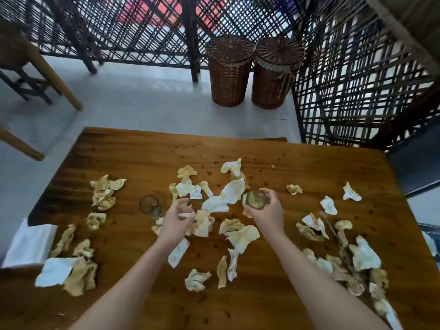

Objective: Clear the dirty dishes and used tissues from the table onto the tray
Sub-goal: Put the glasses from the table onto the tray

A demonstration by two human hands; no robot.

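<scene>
Several crumpled, stained tissues (238, 232) lie scattered over the wooden table (147, 151). My right hand (266, 211) grips a small greenish glass (256, 198) just above the table's middle. A second glass (151, 207) stands upright on the table to the left of my left hand (177, 219). My left hand hovers over the tissues with curled fingers and pinches a small tissue piece (187, 214). No tray is in view.
A white tissue pack (29, 244) lies at the table's left edge. Two lidded wicker baskets (229, 72) stand on the floor beyond the table, before a dark lattice screen (357, 91). Wooden chair legs (57, 79) are at the far left.
</scene>
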